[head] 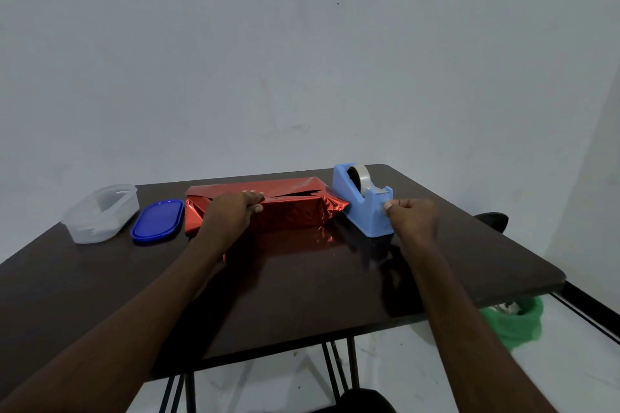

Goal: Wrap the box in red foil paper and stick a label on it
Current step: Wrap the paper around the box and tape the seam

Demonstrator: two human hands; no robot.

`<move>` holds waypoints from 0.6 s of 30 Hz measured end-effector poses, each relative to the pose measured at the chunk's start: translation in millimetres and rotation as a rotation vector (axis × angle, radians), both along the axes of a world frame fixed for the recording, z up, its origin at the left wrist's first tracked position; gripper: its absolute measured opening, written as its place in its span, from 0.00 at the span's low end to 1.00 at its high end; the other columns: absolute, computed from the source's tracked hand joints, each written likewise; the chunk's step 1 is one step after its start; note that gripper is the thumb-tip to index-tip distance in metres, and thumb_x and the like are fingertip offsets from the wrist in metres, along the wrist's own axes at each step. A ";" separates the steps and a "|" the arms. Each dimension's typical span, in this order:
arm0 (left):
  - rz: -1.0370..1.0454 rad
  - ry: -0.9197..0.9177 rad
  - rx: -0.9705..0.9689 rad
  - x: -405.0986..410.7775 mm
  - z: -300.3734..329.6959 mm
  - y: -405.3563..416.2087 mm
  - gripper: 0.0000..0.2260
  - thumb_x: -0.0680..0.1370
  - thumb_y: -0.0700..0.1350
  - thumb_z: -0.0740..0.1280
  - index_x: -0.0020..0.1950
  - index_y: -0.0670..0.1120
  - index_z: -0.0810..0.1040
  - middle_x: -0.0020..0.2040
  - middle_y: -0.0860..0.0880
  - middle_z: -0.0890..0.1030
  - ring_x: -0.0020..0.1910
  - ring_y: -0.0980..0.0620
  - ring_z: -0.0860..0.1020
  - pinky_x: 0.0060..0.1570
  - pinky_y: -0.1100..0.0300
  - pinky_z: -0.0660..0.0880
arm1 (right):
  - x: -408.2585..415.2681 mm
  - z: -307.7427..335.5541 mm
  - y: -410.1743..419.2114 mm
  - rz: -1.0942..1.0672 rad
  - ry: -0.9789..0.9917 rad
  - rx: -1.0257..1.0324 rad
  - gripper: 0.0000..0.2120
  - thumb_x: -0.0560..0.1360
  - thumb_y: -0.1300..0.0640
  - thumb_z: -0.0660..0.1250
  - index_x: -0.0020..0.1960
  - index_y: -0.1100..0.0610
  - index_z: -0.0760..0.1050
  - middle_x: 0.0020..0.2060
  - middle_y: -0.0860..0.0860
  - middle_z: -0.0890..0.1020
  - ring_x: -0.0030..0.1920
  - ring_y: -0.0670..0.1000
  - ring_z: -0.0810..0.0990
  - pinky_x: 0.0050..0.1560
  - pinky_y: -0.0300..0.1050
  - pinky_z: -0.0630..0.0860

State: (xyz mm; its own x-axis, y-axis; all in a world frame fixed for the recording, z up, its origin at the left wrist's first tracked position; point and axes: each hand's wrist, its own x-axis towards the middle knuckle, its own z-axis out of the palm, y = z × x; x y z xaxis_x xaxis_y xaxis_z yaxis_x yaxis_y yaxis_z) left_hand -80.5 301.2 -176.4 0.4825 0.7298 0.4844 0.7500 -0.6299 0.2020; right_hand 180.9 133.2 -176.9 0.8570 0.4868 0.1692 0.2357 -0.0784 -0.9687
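Hands at a shiny red foil-wrapped box (288, 211) mid-frame on the dark counter (302, 285).
Left hand (231, 214) clamps the foil's top fold, fingers (253, 195) over it; right hand (414, 216) pinches tape at the light-blue plastic tape dispenser (364, 203) just right of the box.

A clear tub (100, 214) sits beside its blue lid (157, 220) on the dark table (302, 285).

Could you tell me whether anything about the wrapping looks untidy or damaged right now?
Yes: the red foil paper gapes open along the top seam beside the left hand, showing a dark jagged slit, and its ends are crumpled rather than folded flat.
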 end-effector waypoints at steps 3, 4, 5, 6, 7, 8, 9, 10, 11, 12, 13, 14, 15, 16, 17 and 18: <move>-0.006 0.001 0.008 -0.2 0.1 1.2 0.16 0.81 0.46 0.65 0.69 0.48 0.76 0.68 0.46 0.76 0.69 0.45 0.73 0.69 0.53 0.66 | -3.6 1.0 1.4 -0.013 0.015 0.015 0.11 0.74 0.62 0.70 0.33 0.58 0.78 0.34 0.54 0.81 0.37 0.52 0.79 0.40 0.45 0.76; -0.006 0.002 0.002 -0.4 -0.3 1.4 0.16 0.81 0.46 0.65 0.69 0.48 0.76 0.68 0.46 0.76 0.69 0.46 0.73 0.69 0.52 0.66 | -5.3 0.2 0.0 -0.018 0.031 0.011 0.10 0.74 0.63 0.70 0.33 0.58 0.79 0.34 0.55 0.82 0.37 0.53 0.79 0.39 0.45 0.76; -0.006 0.001 0.000 -0.4 -0.5 2.2 0.16 0.81 0.46 0.65 0.69 0.48 0.76 0.68 0.46 0.76 0.69 0.46 0.73 0.69 0.52 0.66 | -7.0 -2.6 -0.8 -0.021 0.061 0.004 0.10 0.73 0.63 0.71 0.33 0.58 0.79 0.35 0.55 0.83 0.37 0.54 0.81 0.38 0.46 0.77; -0.006 0.000 -0.001 -0.4 -0.7 3.1 0.16 0.81 0.46 0.65 0.69 0.48 0.76 0.68 0.47 0.76 0.69 0.46 0.73 0.69 0.52 0.66 | -10.7 -7.3 -3.3 -0.014 0.113 -0.010 0.09 0.72 0.62 0.72 0.34 0.59 0.79 0.36 0.57 0.84 0.37 0.55 0.82 0.39 0.48 0.80; -0.007 0.000 0.002 -0.5 -1.0 3.3 0.16 0.81 0.46 0.66 0.69 0.48 0.76 0.68 0.47 0.76 0.69 0.46 0.74 0.69 0.52 0.67 | -15.3 -12.7 -7.7 -0.007 0.158 -0.014 0.08 0.72 0.62 0.73 0.35 0.59 0.80 0.37 0.57 0.84 0.38 0.56 0.83 0.41 0.51 0.82; -0.008 0.000 0.006 -0.2 -1.2 3.4 0.16 0.81 0.47 0.66 0.69 0.49 0.76 0.68 0.47 0.76 0.68 0.46 0.74 0.69 0.51 0.67 | -21.2 -16.3 -13.6 0.008 0.183 -0.005 0.08 0.73 0.62 0.73 0.36 0.58 0.80 0.38 0.58 0.84 0.40 0.56 0.83 0.43 0.52 0.83; -0.006 -0.001 0.013 0.0 -1.5 3.9 0.16 0.80 0.47 0.66 0.69 0.49 0.76 0.68 0.47 0.76 0.68 0.46 0.74 0.69 0.51 0.67 | -26.4 -18.3 -18.0 0.034 0.188 0.018 0.07 0.73 0.62 0.73 0.37 0.58 0.80 0.38 0.58 0.84 0.40 0.54 0.83 0.43 0.51 0.82; 0.001 0.002 0.016 -0.5 -2.6 4.0 0.16 0.80 0.48 0.65 0.69 0.50 0.76 0.68 0.47 0.76 0.68 0.46 0.74 0.69 0.51 0.68 | -32.4 -17.0 -21.1 0.076 0.190 0.046 0.06 0.74 0.63 0.73 0.38 0.59 0.80 0.39 0.57 0.84 0.40 0.53 0.82 0.43 0.49 0.81; 0.007 0.006 0.020 -0.1 -2.8 4.4 0.16 0.81 0.48 0.65 0.69 0.50 0.76 0.68 0.48 0.76 0.68 0.46 0.74 0.68 0.51 0.68 | -37.3 -12.8 -23.0 0.127 0.201 0.076 0.05 0.74 0.63 0.72 0.39 0.59 0.81 0.39 0.57 0.84 0.40 0.52 0.81 0.43 0.47 0.81; 0.012 0.014 0.021 0.0 -3.4 4.7 0.16 0.81 0.48 0.65 0.69 0.50 0.76 0.68 0.48 0.76 0.68 0.46 0.74 0.68 0.51 0.68 | -43.2 -5.6 -23.3 0.183 0.224 0.099 0.04 0.74 0.64 0.72 0.41 0.60 0.80 0.39 0.56 0.83 0.39 0.50 0.81 0.42 0.44 0.81; 0.013 0.016 0.023 0.3 -4.2 5.1 0.16 0.81 0.48 0.65 0.69 0.50 0.76 0.68 0.48 0.76 0.68 0.46 0.74 0.68 0.51 0.68 | -48.3 1.7 -20.5 0.236 0.249 0.117 0.03 0.74 0.64 0.71 0.41 0.61 0.80 0.38 0.55 0.83 0.36 0.49 0.80 0.40 0.42 0.80; 0.006 0.007 0.018 0.8 -5.2 5.4 0.16 0.80 0.48 0.65 0.69 0.50 0.76 0.68 0.48 0.77 0.68 0.46 0.74 0.68 0.52 0.68 | -53.8 9.0 -16.3 0.288 0.268 0.131 0.03 0.74 0.65 0.71 0.41 0.61 0.80 0.35 0.55 0.82 0.33 0.47 0.78 0.37 0.41 0.79; -0.005 -0.009 0.004 1.8 -6.0 5.2 0.16 0.80 0.47 0.66 0.68 0.50 0.77 0.67 0.47 0.77 0.68 0.46 0.74 0.69 0.54 0.67 | -59.4 15.9 -10.0 0.332 0.281 0.136 0.04 0.74 0.65 0.71 0.41 0.61 0.80 0.33 0.54 0.81 0.30 0.47 0.77 0.34 0.40 0.78; -0.011 -0.029 -0.009 1.4 -5.9 5.1 0.16 0.80 0.46 0.67 0.68 0.49 0.78 0.67 0.47 0.77 0.69 0.47 0.74 0.69 0.56 0.66 | -66.0 22.3 -0.6 0.372 0.284 0.130 0.04 0.74 0.65 0.70 0.41 0.60 0.79 0.31 0.54 0.81 0.28 0.46 0.75 0.32 0.40 0.76; -0.017 -0.043 -0.018 3.4 -5.8 4.0 0.16 0.79 0.46 0.67 0.67 0.49 0.78 0.67 0.47 0.77 0.69 0.48 0.74 0.69 0.58 0.65 | -72.5 28.6 8.2 0.403 0.283 0.121 0.05 0.74 0.65 0.70 0.40 0.60 0.79 0.30 0.53 0.80 0.28 0.46 0.74 0.31 0.40 0.75; -0.016 -0.053 -0.021 3.3 -5.6 3.1 0.16 0.79 0.46 0.67 0.67 0.48 0.78 0.67 0.46 0.77 0.69 0.48 0.73 0.69 0.59 0.64 | -78.9 34.4 21.2 0.436 0.274 0.102 0.05 0.75 0.64 0.70 0.40 0.60 0.78 0.30 0.53 0.79 0.27 0.46 0.73 0.30 0.40 0.73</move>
State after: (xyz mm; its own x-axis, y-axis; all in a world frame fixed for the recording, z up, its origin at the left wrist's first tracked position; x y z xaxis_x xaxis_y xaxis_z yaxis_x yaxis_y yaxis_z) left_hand -77.2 304.3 -182.0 0.4683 0.7325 0.4940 0.7278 -0.6369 0.2545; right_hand 102.0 154.4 -142.5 0.5982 0.8007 0.0323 -0.0380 0.0687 -0.9969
